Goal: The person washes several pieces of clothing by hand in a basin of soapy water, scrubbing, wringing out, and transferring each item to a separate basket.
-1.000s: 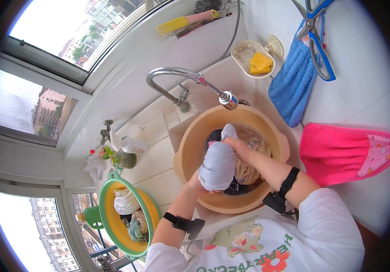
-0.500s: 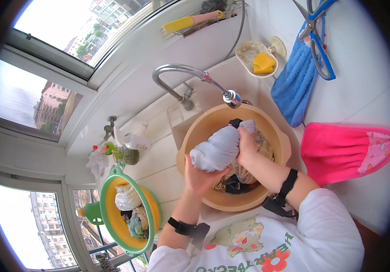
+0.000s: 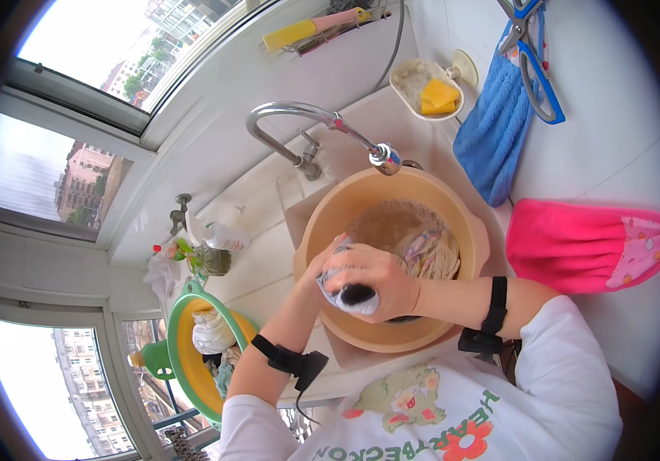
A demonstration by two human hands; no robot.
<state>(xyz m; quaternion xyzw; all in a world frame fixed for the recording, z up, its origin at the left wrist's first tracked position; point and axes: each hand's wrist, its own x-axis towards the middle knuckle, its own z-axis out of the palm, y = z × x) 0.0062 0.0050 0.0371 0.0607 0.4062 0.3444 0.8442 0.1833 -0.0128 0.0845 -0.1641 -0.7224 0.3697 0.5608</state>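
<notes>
A light grey garment [image 3: 337, 294] with a black patch is bunched up above the near left part of a beige basin [image 3: 480, 246]. My right hand [image 3: 380, 278] is wrapped over it from the right, fingers curled. My left hand [image 3: 313, 273] grips its left side, partly hidden behind the cloth and the other hand. Cloudy brownish water [image 3: 387, 223] with suds stands in the basin. A beige patterned cloth [image 3: 436, 257] lies in that water, to the right of my hands.
A curved chrome faucet [image 3: 291, 109] reaches over the basin's far rim. To the left stands a yellow-green colander [image 3: 185, 346] with wet clothes in it. A soap dish [image 3: 400, 81], a blue towel [image 3: 491, 138], scissors [image 3: 528, 58] and a pink towel [image 3: 560, 246] hang on the right wall.
The grey garment has been squeezed from a long roll into a small bunch and brought nearer to me. My right hand has moved left over it, uncovering the basin's water.
</notes>
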